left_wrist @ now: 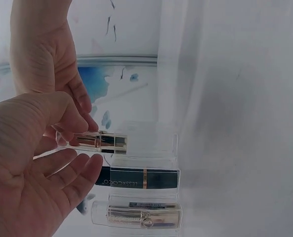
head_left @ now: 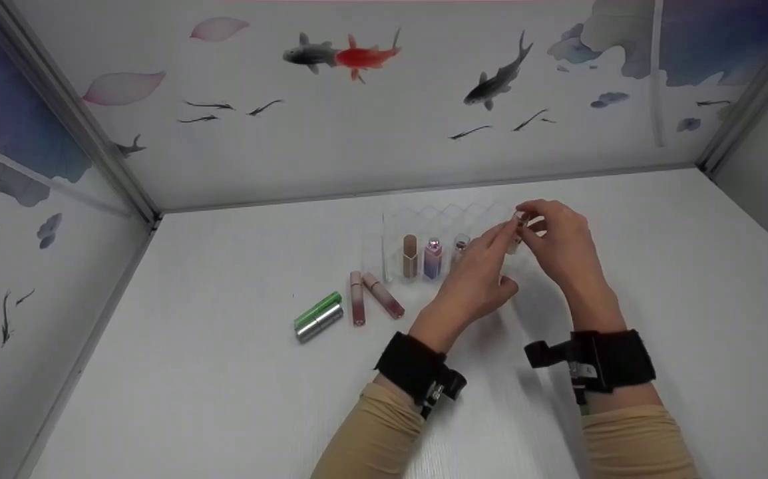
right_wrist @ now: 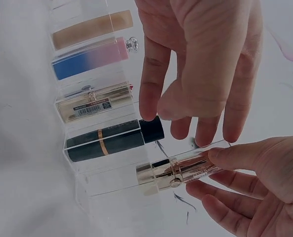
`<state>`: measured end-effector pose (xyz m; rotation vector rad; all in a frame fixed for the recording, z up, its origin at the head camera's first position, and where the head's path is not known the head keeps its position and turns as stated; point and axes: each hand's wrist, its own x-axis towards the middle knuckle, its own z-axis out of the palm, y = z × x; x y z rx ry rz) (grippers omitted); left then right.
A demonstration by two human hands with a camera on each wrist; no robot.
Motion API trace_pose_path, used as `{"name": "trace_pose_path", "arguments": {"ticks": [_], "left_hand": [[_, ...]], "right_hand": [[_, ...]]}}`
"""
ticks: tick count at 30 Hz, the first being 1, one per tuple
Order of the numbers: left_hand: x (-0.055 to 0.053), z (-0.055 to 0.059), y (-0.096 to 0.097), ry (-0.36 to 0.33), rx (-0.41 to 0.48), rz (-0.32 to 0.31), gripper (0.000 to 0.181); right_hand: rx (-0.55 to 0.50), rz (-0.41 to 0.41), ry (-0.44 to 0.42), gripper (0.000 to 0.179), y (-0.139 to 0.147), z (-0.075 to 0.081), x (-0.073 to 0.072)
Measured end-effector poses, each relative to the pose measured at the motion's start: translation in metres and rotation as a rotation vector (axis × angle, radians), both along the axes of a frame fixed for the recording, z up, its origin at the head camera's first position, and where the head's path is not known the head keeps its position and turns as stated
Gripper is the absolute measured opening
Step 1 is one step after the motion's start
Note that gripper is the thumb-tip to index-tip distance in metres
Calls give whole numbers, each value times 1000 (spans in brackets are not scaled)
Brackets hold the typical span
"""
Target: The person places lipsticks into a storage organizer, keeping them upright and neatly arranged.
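Observation:
My right hand [head_left: 560,243] pinches a gold lipstick with a clear cap [right_wrist: 158,175] between thumb and fingers. The lipstick's lower end is at the top of the end slot of a clear organizer [head_left: 387,249]; how deep it sits I cannot tell. Beside it my left hand [head_left: 474,283] reaches in with fingers loosely extended, holding nothing that shows. Its fingertips are near a dark green lipstick tube [right_wrist: 109,140] standing in the adjoining slot. Further along stand another gold lipstick [right_wrist: 94,102], a blue-to-pink tube [right_wrist: 89,58] and a beige tube [right_wrist: 92,30].
Left of the organizer, two pinkish lip gloss tubes [head_left: 357,299] lie on the white table [head_left: 224,399]. Farther left a green tube [head_left: 317,309] and a silver tube [head_left: 319,323] lie side by side. Printed panels [head_left: 357,133] stand behind and at the sides.

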<state>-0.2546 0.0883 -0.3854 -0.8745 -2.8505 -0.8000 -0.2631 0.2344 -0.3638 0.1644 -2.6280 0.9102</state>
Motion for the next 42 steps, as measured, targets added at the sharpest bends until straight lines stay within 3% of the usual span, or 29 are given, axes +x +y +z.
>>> {"name": "trace_pose_path", "arguments": {"ticks": [8,14,27,42], "left_hand": [[1,-1,0,25,-4,11,79],[0,-4,0,34,-16,11,75],[0,-3,2,-8,-36,-13,73],[-3,-11,4,-73,-92,-21,71]], "right_hand": [[-1,5,-5,32,1,-4,-2],[8,-7,-64,34,1,-7,-4],[11,-5,-85,28,4,-9,-5],[70,-5,-73,25,6,-16,-7]]}}
